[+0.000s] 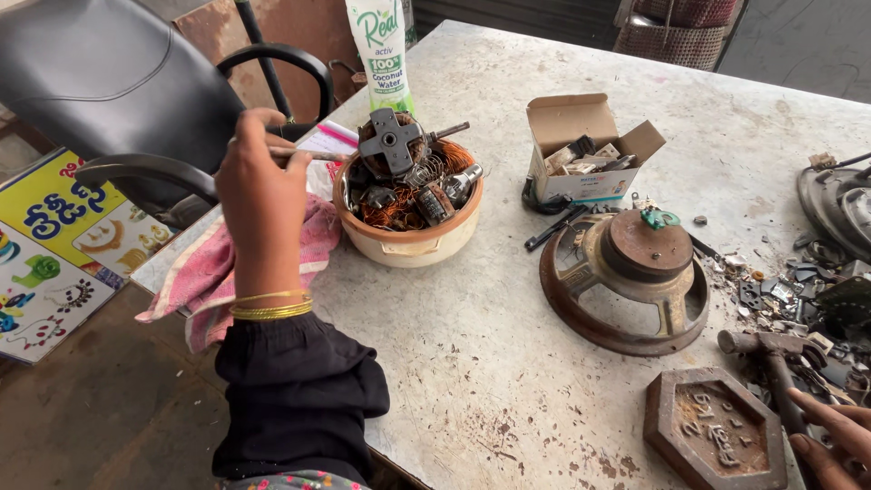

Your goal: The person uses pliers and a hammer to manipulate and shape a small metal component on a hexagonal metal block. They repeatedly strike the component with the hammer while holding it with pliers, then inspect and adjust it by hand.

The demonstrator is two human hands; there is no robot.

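Crowding the scuffed pale grey tabletop in the head view are several workshop pieces. A round cream plastic bowl near the left edge is heaped with copper-wound motor parts and a dark cross-shaped metal piece. Behind it stands a white and green carton. To the right sits an open small cardboard box of bits, and just in front of that a rusty round metal speaker frame. Nearer the right edge lie a rusted hexagonal iron weight, a hammer with a rusty head and a scatter of small dark scrap. A pink checked cloth hangs over the left edge beside the bowl, with a black office chair beyond it.

The left hand, raised beside the bowl, is seen from the back with its fingers curled shut around a thin grey metal rod that points toward the bowl's contents; what the rod's tip touches is hard to make out. The right hand, at the bottom right corner, rests its fingers on the hammer's handle, though whether they close around it I cannot tell.
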